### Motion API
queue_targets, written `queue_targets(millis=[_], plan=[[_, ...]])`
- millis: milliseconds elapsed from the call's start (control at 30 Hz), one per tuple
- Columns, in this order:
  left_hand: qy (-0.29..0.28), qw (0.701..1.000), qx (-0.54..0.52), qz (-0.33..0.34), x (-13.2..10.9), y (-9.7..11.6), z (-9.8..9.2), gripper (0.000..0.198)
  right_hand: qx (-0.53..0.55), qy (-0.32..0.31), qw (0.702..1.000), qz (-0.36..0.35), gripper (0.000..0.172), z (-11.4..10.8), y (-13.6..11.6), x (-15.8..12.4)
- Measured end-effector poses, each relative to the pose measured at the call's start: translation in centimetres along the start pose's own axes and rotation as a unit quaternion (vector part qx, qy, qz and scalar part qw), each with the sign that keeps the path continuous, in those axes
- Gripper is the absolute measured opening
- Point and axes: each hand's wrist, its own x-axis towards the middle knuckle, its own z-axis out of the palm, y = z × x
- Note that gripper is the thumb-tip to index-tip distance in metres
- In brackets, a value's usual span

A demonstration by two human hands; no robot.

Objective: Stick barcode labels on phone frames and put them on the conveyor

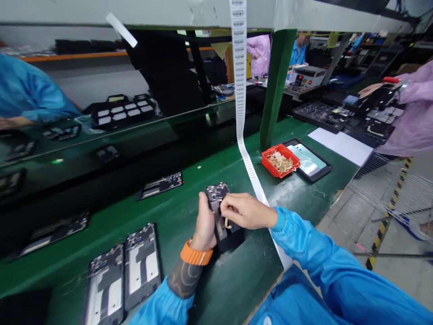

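Note:
My left hand point(204, 225), with an orange band at the wrist, is closed around the left edge of an opened phone point(220, 228). The phone's circuit board shows at its top, and its lower end is black. Over the phone, my right hand point(245, 211) has its thumb and fingers pinched together on a small beige strip point(227, 222), which hangs down against the phone. The fingers hide part of the phone's middle. Two more opened phones, a nearer one point(106, 286) and one beside it point(142, 262), lie to the left on the green bench point(189, 289).
A red tray point(270, 170) of beige strips touches a black tablet-like device point(324, 170) with a lit screen. A barcode label strip point(240, 81) hangs across the bench. Further opened phones point(162, 185) lie on the dark belt behind. Co-workers sit left and right point(412, 108).

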Motion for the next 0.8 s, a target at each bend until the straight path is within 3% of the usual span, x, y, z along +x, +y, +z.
queue_targets(millis=[67, 133, 167, 200, 300, 367, 433, 533, 600, 633, 700, 800], plan=[[0.004, 0.999, -0.035, -0.013, -0.2, 0.8, -0.1, 0.08, -0.011, 0.1, 0.994, 0.037, 0.016, -4.1, 2.0, -0.5], [-0.008, 0.999, -0.041, -0.035, -0.2, 1.1, -0.2, 0.082, -0.113, 0.261, 0.951, 0.12, 0.02, -8.7, 5.4, -1.1], [-0.029, 0.998, -0.033, -0.052, -0.1, 0.9, -0.1, 0.081, -0.176, 0.303, 0.922, 0.164, 0.021, -10.7, 7.5, -1.3], [-0.059, 0.995, -0.023, -0.075, 0.0, 0.5, 0.0, 0.081, -0.237, 0.31, 0.896, 0.214, 0.021, -12.4, 9.6, -1.6], [-0.17, 0.97, 0.01, -0.173, 0.8, -1.5, 1.5, 0.084, -0.37, 0.208, 0.856, 0.296, 0.03, -14.8, 14.7, -2.0], [-0.205, 0.953, 0.018, -0.223, 1.4, -2.9, 2.8, 0.09, -0.41, 0.182, 0.844, 0.293, 0.031, -14.9, 16.4, -2.1], [-0.201, 0.949, 0.022, -0.243, 2.0, -3.7, 3.9, 0.091, -0.414, 0.218, 0.841, 0.271, 0.02, -14.7, 16.5, -2.4], [-0.172, 0.954, 0.02, -0.244, 2.8, -4.0, 4.5, 0.092, -0.375, 0.286, 0.856, 0.211, 0.017, -14.1, 13.9, -4.2], [-0.166, 0.955, 0.012, -0.243, 3.0, -3.8, 4.3, 0.094, -0.322, 0.295, 0.885, 0.161, 0.01, -12.4, 11.1, -6.5], [-0.165, 0.956, 0.008, -0.241, 3.1, -3.7, 4.1, 0.094, -0.282, 0.28, 0.907, 0.141, 0.012, -11.1, 9.6, -7.9], [-0.161, 0.958, 0.001, -0.238, 3.2, -3.7, 3.9, 0.094, -0.204, 0.189, 0.955, 0.103, 0.011, -7.8, 7.1, -10.8], [-0.154, 0.957, -0.004, -0.247, 3.2, -3.7, 3.8, 0.093, -0.185, 0.049, 0.978, 0.081, 0.021, -3.2, 5.5, -13.7]])
